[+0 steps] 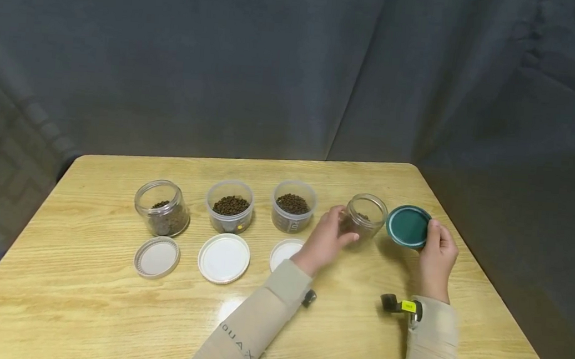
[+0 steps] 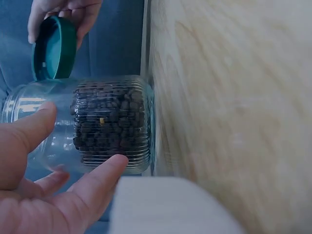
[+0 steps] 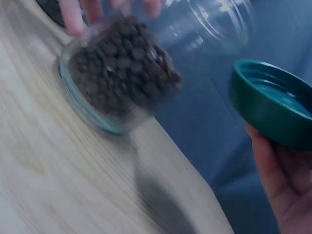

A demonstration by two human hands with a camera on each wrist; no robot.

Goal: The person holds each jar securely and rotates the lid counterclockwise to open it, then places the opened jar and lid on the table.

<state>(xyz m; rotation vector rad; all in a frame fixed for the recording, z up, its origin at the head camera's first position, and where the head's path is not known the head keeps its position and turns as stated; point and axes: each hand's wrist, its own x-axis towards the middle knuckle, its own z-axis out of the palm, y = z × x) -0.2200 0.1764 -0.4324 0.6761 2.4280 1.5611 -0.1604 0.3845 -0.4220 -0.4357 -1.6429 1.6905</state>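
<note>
A clear glass jar [image 1: 367,213] with dark brown pellets in its lower part stands toward the right of the table. My left hand [image 1: 325,238] holds it from the left, thumb in front and fingers spread around its side; in the left wrist view the thumb lies toward the jar's mouth. Beside the jar, my right hand [image 1: 439,257] grips a green lid [image 1: 408,226] by its right edge, raised above the wood. The lid's hollow inner side shows in the head view, apart from the jar. Pellets [image 3: 124,63] show through the glass in the right wrist view.
Left of the jar stand two plastic tubs [image 1: 292,221] [image 1: 229,223] and another glass jar [image 1: 164,218], each holding pellets. In front lie a clear-rimmed lid [image 1: 157,257] and two white lids [image 1: 224,258] [image 1: 284,251], one partly hidden by my left hand. A dark curtain [image 1: 225,69] hangs behind.
</note>
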